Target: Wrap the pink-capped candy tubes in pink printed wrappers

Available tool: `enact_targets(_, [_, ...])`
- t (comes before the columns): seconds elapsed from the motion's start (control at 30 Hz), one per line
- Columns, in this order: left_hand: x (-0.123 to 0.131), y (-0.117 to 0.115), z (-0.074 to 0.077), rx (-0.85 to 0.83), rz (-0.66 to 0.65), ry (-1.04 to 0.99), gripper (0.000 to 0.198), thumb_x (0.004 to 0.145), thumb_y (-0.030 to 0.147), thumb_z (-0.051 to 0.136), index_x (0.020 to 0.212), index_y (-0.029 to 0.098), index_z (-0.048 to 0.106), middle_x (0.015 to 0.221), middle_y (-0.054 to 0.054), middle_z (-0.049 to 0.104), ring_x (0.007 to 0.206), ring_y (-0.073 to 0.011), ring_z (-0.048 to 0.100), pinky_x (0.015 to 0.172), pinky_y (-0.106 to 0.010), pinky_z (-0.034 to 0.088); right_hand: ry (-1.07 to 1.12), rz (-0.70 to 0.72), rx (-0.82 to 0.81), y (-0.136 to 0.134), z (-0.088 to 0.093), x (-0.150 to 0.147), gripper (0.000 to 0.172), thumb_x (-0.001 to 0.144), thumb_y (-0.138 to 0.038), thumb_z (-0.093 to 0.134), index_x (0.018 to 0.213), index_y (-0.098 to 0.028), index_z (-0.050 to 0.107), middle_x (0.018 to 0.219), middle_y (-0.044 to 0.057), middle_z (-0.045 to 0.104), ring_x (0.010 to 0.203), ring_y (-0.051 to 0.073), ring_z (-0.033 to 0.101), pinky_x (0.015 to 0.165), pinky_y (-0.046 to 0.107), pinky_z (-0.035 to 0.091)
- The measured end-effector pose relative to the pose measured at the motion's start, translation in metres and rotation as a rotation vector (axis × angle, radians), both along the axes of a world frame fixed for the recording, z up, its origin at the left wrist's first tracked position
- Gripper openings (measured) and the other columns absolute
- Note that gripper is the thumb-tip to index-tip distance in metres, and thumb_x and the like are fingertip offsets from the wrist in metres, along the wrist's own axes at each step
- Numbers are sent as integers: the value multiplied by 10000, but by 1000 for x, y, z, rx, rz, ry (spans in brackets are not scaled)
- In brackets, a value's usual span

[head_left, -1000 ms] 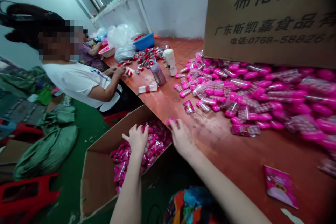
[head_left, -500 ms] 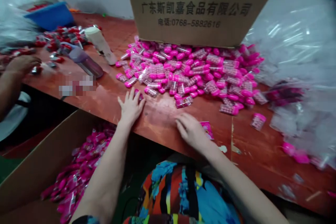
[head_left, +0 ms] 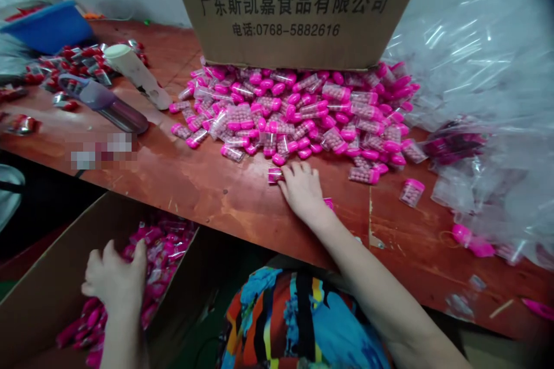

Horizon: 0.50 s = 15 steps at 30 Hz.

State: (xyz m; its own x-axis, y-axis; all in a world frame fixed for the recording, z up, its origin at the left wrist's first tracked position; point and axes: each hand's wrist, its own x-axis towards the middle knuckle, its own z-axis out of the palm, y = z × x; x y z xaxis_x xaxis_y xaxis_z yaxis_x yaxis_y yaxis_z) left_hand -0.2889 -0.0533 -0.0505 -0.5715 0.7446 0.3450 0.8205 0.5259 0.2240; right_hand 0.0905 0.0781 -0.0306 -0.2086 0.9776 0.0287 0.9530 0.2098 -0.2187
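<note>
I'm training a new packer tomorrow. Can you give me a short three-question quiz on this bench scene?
1. True or false: the left hand rests on the red table.
2. What does the right hand touch? A) a pink-capped tube B) the purple bottle C) the blue basin
3. What stands right behind the pile of pink tubes?

Key: 1. False, it is over the open carton beside the table. 2. A. 3. A printed cardboard box.
</note>
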Motion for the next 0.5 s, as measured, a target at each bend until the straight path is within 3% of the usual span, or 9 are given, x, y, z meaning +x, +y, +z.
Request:
enact_targets(0.07, [31, 21, 8, 74, -216, -38, 548, 852, 555, 600, 1392, 527, 512, 1529, 34, 534, 1313, -440, 556, 1038, -695, 431, 31, 56, -38, -8, 1, -18, 336, 1003, -246, 530, 1316, -154, 612, 1252, 200, 631, 1132, 336, 523, 914, 484, 466])
enact_targets(0.13, [74, 46, 11, 135, -519, -86, 585, 839, 534, 645, 1401, 408, 546, 1521, -27, 546, 1320, -377, 565, 1102, -578, 435, 103, 91, -68, -16, 2, -36, 346, 1004, -203, 518, 1336, -158, 603, 1257, 193, 630, 1153, 322, 534, 941, 471, 474])
enact_targets(0.23, [140, 76, 7, -11, -791, -103, 682, 852, 516, 650, 1464, 255, 498, 1605, -157, 419, 1431, -383, 441, 1161, -592, 338, 305, 182, -31, -27, 5, -43, 427, 1011, -239, 526, 1431, -160, 527, 1367, 173, 577, 1210, 282, 530, 996, 418, 478])
enact_targets(0.3, [166, 87, 0, -73, -878, -70, 537, 915, 461, 581, 1413, 261, 554, 1585, -146, 454, 1458, -376, 402, 1187, -627, 257, 384, 155, 32, -32, 7, -22, 388, 1027, -238, 486, 1401, -161, 555, 1326, 154, 597, 1201, 258, 540, 1016, 391, 472])
enact_targets(0.4, [160, 95, -9, -65, -867, -79, 396, 950, 395, 528, 1297, 254, 655, 1459, -139, 593, 1383, -374, 493, 1149, -600, 342, 339, -114, 157, -33, 6, 44, 329, 1037, -205, 411, 1236, -155, 669, 1154, 148, 640, 1094, 259, 579, 982, 391, 476])
enact_targets(0.47, [135, 92, -11, -15, -782, -122, 421, 910, 399, 584, 1312, 296, 654, 1432, -104, 619, 1309, -382, 554, 1094, -588, 423, 227, -370, 227, -32, 3, 95, 356, 1044, -222, 389, 1219, -136, 687, 1099, 158, 634, 1037, 268, 590, 953, 396, 473])
enact_targets(0.5, [119, 87, -9, 25, -729, -139, 466, 884, 400, 613, 1350, 382, 619, 1454, -38, 606, 1293, -391, 563, 1074, -619, 431, 153, -485, 236, -31, 1, 117, 368, 1045, -254, 401, 1235, -124, 688, 1083, 167, 628, 1021, 278, 593, 931, 399, 471])
